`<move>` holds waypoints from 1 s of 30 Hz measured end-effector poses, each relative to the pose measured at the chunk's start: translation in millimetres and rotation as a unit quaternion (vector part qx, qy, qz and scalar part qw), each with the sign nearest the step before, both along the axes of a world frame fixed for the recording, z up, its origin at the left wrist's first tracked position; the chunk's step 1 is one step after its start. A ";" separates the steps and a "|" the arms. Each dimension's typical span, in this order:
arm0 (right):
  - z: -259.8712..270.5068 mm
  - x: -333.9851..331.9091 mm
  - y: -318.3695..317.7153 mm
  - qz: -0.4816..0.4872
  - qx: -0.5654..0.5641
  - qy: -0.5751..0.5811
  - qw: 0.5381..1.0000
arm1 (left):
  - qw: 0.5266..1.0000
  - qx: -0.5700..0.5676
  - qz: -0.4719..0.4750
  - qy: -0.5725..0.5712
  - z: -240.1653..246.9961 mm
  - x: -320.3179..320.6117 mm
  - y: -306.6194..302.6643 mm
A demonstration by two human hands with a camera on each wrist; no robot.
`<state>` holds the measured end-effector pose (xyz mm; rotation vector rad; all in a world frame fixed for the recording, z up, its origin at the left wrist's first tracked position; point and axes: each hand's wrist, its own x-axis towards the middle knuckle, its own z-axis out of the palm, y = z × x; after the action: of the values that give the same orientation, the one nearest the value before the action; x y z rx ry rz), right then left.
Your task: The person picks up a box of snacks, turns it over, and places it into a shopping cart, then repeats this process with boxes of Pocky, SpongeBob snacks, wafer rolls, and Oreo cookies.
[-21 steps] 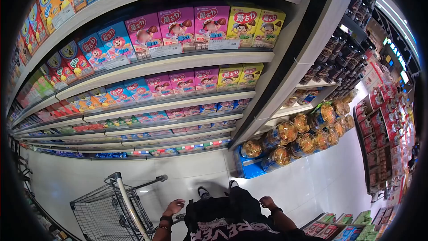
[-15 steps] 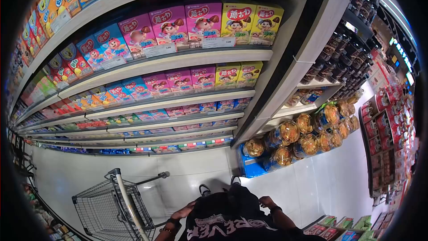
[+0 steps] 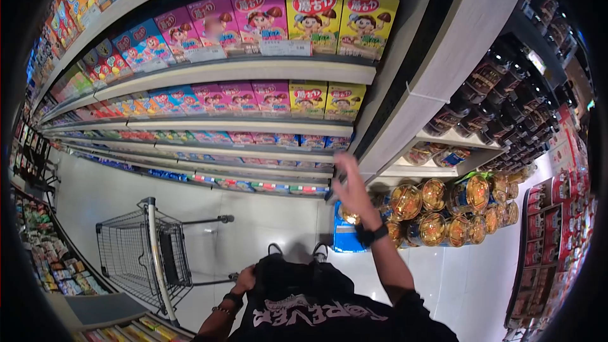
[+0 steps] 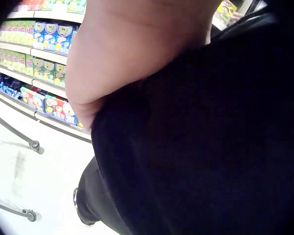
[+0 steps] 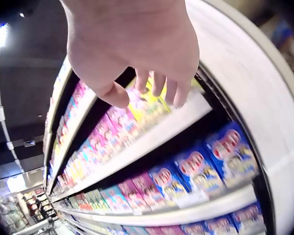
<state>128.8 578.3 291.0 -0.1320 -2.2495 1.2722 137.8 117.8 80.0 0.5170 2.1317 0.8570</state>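
My right hand (image 3: pixel 352 183) is raised in front of the right end of the shelves, fingers extended and holding nothing. In the right wrist view that hand (image 5: pixel 137 49) overlaps yellow boxes (image 5: pixel 146 108) with mushroom-shaped biscuits on them. Pink boxes (image 5: pixel 116 120) stand beside these, and blue boxes (image 5: pixel 196 169) fill the shelf below. In the head view, yellow boxes (image 3: pixel 311 18) stand in two rows, one above the other. My left hand (image 3: pixel 244 278) hangs low against the black clothing (image 3: pixel 297 291); its fingertips are hidden in the left wrist view.
A wire shopping cart (image 3: pixel 133 250) stands on the floor to the left. A pale shelf upright (image 3: pixel 430 76) bounds the boxes on the right. Beyond it are dark-lidded jars (image 3: pixel 481 82) and round clear tubs (image 3: pixel 405 202) on a blue base (image 3: pixel 347 234).
My right hand has risen from beside the body toward the shelves. My left hand has moved slightly inward against the clothing. The view has come closer to the shelves.
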 end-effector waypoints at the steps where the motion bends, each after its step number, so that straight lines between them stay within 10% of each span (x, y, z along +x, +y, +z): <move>1: 33.4 -16.9 4.2 -0.022 0.082 0.024 0.996 | 1.000 -0.006 0.003 -0.007 -2.0 1.0 1.3; 9: 110.8 -102.8 56.8 -0.205 0.286 -0.027 0.936 | 0.997 0.067 0.021 -0.035 -47.0 -9.8 -21.4; 11: 119.6 -113.1 65.9 -0.184 0.296 -0.234 0.908 | 0.998 0.051 0.002 -0.025 -49.6 -19.9 -30.7; 18: 129.2 -108.7 63.2 -0.223 0.330 -0.273 0.876 | 0.994 -0.085 -0.025 -0.065 -6.4 -63.2 -22.1; 21: 125.8 -90.2 44.1 -0.251 0.361 -0.103 0.892 | 0.993 -0.078 -0.055 -0.067 -8.8 -85.0 -23.1; 28: 132.2 -30.2 3.7 -0.269 0.284 0.001 0.920 | 0.994 -0.013 -0.107 0.031 41.2 -155.8 28.0; 30: 121.9 -10.8 -9.2 -0.240 0.046 0.031 0.969 | 0.995 -0.001 -0.089 0.035 99.3 -170.2 70.8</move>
<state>118.1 569.1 412.8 -0.5574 -2.0465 0.8970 -32.4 188.6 179.3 0.7347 2.1109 0.7465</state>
